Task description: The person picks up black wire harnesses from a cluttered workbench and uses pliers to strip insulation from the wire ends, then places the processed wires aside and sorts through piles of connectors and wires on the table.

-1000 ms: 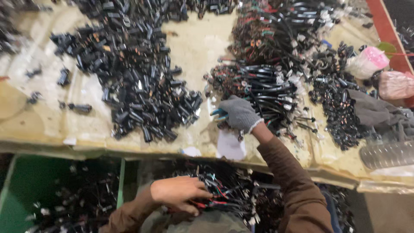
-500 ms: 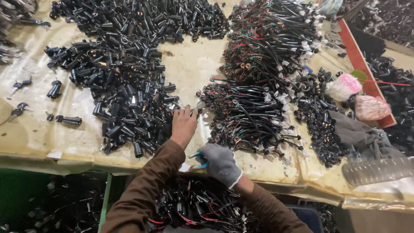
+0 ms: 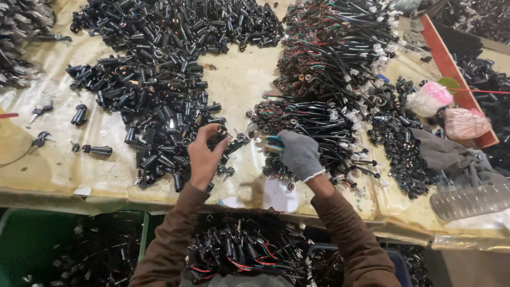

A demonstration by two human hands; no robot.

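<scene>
My bare left hand (image 3: 204,154) reaches into the near edge of a big heap of black cylinder parts (image 3: 154,101), with its fingers pinched on one black part. My right hand (image 3: 298,153) wears a grey knit glove and grips a small blue-handled tool whose tip pokes out toward the left. It hovers over a pile of black wired parts (image 3: 313,125) with red and green leads. Both brown sleeves come up from the bottom edge.
A tan plastic sheet (image 3: 239,85) covers the table. More wire bundles (image 3: 334,48) lie at the back. Pink bags (image 3: 433,98), a grey cloth (image 3: 451,157) and a clear bottle (image 3: 473,199) sit right. Bins of parts (image 3: 239,255) stand below the table edge; a green crate (image 3: 32,244) is left.
My left hand came up from the bin to the black heap and closed on a part. My gloved right hand dipped toward the table edge, then rose back to the wired pile.
</scene>
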